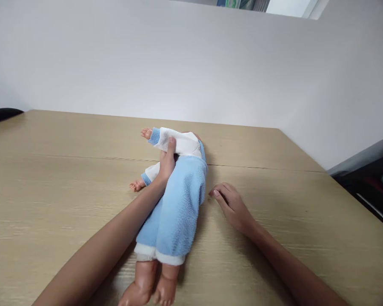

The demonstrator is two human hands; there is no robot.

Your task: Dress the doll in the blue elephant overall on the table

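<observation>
Fronting a pale wall (178,63), a seamed table (67,187) underlies left hand (168,160) gripping doll (184,204) and half-open right hand (232,205).

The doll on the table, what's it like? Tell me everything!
The doll lies turned on its side on the table, arms pointing left, feet nearest. Fuzzy-looking blue trousers have white hems; white sleeves have blue cuffs. Its bare feet look plastic. The left hand grips its upper body; its face doesn't show.

Soft, even light; wall (166,89) brightest low down; faint shadow right of doll (181,204); right edge blurry.
</observation>
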